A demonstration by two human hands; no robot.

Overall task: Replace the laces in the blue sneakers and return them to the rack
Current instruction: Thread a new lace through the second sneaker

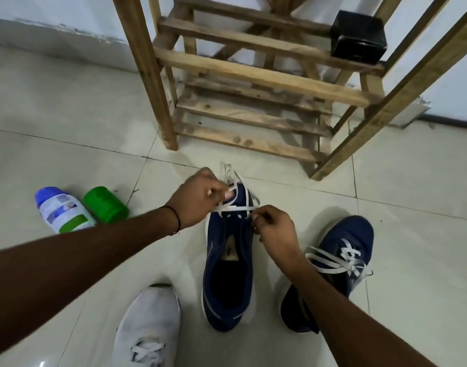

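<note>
Fingers [223, 191] of left hand [198, 200] pinch the white lace [236, 208]; right hand [276, 229] pinches its other end. Blue sneakers, two: near sneaker [228, 268] under both hands, on the floor [399, 234]; laced sneaker [343, 250] just right. White bottle [64, 211] and green bottle [105, 205], left. Wooden rack [253, 107], one, beyond; open tile between.

No text can be read. The bottle [64, 211], lying on its side left of the rack [256, 72], carries a white label [61, 207] with a green band and faint bluish print, all too blurred to make out. In front of the rack, the open sneaker [228, 282] shows a small dark mark [228, 250] on its pale insole, too small to tell whether it is a logo or letters.
</note>
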